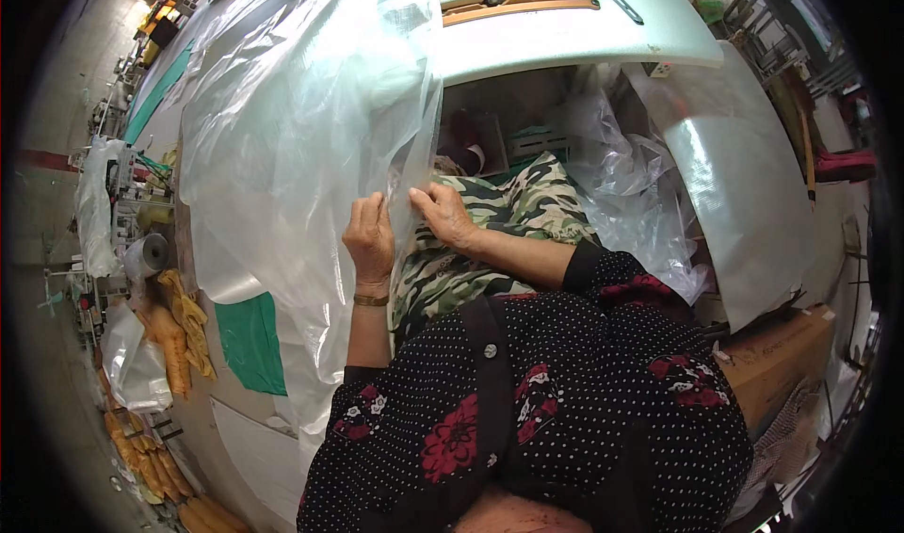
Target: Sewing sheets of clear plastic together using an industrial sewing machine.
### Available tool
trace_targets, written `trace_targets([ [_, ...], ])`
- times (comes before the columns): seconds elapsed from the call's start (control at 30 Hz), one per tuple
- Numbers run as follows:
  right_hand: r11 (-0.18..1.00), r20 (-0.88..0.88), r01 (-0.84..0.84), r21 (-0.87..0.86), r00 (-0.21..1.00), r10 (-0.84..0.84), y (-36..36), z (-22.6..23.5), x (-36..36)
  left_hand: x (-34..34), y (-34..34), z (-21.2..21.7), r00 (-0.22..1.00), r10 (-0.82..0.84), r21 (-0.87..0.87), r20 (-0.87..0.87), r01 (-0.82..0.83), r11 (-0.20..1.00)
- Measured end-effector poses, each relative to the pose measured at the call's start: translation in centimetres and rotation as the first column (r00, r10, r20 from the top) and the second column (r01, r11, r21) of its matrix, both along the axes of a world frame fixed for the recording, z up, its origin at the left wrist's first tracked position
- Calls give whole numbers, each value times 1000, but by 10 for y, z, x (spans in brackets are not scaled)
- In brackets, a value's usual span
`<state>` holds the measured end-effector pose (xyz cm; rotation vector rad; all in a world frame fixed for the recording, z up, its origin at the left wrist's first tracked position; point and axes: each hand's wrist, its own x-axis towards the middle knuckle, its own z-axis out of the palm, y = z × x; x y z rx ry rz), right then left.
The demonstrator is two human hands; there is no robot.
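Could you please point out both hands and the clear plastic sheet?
Left hand [370,241]: head view, on its back.
Right hand [446,218]: head view, on its back.
Clear plastic sheet [278,170]: head view, broad middle.

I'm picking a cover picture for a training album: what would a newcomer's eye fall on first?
Probably the large translucent plastic sheet filling the upper left, with the left hand pinching its right edge and the right hand close beside. Next, perhaps, the camouflage-patterned cloth over the lap, near the centre.

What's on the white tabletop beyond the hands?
A brown-based machine and slim dark tool show; whatever the clear plastic sheet covers at left, I can't tell.
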<state>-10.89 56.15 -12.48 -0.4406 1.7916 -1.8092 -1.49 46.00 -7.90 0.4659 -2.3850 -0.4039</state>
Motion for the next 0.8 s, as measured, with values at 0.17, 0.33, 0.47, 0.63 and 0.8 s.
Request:
trace_targets([
  [0.17,948,-255,-284,-143,936,242,55,70,26,37,12,85,943,-331,283,-43,329,901],
  [0.33,897,-201,-340,-283,935,291,92,117,44,41,42,112,870,-487,306,78,444,842],
  [0.47,916,-242,-378,-135,909,340,94,111,47,35,50,99,868,-475,326,144,412,851],
  [0.63,906,-366,-422,42,837,407,93,92,56,47,61,87,935,-312,395,165,228,890],
  [0.8,878,-423,-436,199,770,478,89,84,64,55,60,83,937,-312,447,154,216,868],
])
